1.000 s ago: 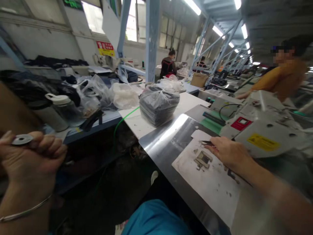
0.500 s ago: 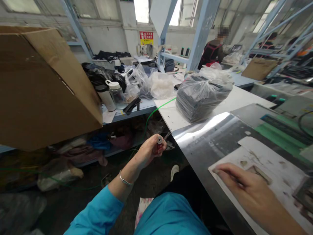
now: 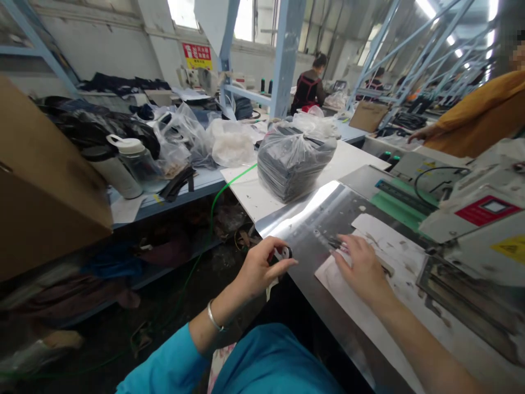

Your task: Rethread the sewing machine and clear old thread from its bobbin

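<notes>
My left hand, with a bracelet on the wrist, is just off the metal table's edge. Between its thumb and curled fingers is a small round bobbin-like piece with a pale face and dark rim. A pale strip hangs below that hand. Over the metal tabletop, my right hand is closed at the fingertips around a small dark pointed tool, whose exact kind I cannot make out. Beneath this hand lies a stained white sheet; a small flat block on it is partly hidden.
A sewing machine stands at the right. A plastic bag of folded dark cloth sits on the white board beyond. At left are a cardboard box, bottles and a green cord. A person in orange is behind the machine.
The view has turned right, bringing the machine and a person in orange into sight. My left hand now shows the round piece. My right hand's fingertips are now at the dark tool.
</notes>
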The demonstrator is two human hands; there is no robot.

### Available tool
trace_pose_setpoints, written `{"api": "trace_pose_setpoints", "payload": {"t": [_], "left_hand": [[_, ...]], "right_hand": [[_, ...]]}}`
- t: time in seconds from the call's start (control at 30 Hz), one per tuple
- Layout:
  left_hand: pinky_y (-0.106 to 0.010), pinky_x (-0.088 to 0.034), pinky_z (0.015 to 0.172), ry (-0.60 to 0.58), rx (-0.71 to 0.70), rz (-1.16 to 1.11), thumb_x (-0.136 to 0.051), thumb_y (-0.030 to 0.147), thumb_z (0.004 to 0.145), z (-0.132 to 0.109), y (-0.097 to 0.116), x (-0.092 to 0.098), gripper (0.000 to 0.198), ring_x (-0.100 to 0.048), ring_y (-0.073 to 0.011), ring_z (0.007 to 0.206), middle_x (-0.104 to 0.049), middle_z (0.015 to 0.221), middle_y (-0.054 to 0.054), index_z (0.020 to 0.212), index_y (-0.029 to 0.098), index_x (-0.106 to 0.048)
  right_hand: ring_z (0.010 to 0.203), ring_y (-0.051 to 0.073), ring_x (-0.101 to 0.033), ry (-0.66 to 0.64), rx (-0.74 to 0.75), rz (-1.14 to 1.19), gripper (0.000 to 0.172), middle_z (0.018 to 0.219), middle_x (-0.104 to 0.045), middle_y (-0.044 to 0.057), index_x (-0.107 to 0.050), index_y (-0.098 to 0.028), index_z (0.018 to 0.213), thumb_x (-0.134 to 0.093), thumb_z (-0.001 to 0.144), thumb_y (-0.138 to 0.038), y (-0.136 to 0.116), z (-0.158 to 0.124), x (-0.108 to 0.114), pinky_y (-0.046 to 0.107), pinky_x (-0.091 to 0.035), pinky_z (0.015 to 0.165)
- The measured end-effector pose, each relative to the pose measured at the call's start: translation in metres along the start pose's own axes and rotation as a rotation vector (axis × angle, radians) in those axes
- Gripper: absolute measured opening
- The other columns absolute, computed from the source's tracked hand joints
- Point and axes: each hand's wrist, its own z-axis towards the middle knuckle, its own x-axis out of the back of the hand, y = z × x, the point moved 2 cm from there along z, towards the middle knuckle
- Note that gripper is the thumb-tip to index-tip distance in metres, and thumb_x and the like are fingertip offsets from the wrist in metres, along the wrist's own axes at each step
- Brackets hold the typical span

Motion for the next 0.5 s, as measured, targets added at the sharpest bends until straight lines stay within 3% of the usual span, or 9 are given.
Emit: {"api": "trace_pose_setpoints", "payload": {"t": [0.1,0.2,0.33,0.5], "left_hand": [[-0.024,-0.040,0.067,0.043,-0.112,0.110,-0.074,0.040,0.086,0.003,0.003,-0.017,0.027,-0.053,-0.0124,0.071,-0.063,0.084,0.000,0.099,0.020,-0.061],[-0.024,-0.043,0.069,0.055,-0.184,0.167,-0.073,0.030,0.086,0.005,0.006,-0.031,0.021,-0.057,-0.0134,0.075,-0.064,0.087,0.000,0.099,0.020,-0.059],[-0.024,-0.044,0.067,0.043,-0.243,0.213,-0.071,0.024,0.085,0.007,0.012,-0.040,0.018,-0.058,-0.0140,0.074,-0.062,0.085,0.000,0.097,0.020,-0.058],[-0.023,-0.038,0.059,-0.053,-0.113,0.286,-0.071,0.047,0.086,0.012,0.010,-0.024,0.042,-0.055,-0.0132,0.062,-0.059,0.073,0.002,0.116,0.020,-0.061]], "right_hand": [[0.101,0.026,-0.067,-0.147,-0.118,0.703,0.033,0.111,-0.069,0.010,-0.061,-0.021,0.110,-0.066,0.088,-0.044,-0.036,-0.009,0.006,0.043,-0.055,0.089],[0.097,0.018,-0.068,-0.218,-0.251,1.103,0.039,0.103,-0.069,0.003,-0.058,-0.024,0.107,-0.078,0.077,-0.040,-0.066,-0.015,0.005,0.032,-0.056,0.087],[0.087,0.012,-0.066,-0.112,-0.279,1.177,0.036,0.091,-0.066,-0.001,-0.059,-0.023,0.100,-0.081,0.072,-0.029,-0.075,-0.013,0.001,0.024,-0.053,0.082],[0.085,0.012,-0.065,-0.063,-0.308,1.251,0.036,0.090,-0.066,0.000,-0.062,-0.022,0.098,-0.083,0.070,-0.027,-0.064,-0.012,0.007,0.023,-0.053,0.078]]}}
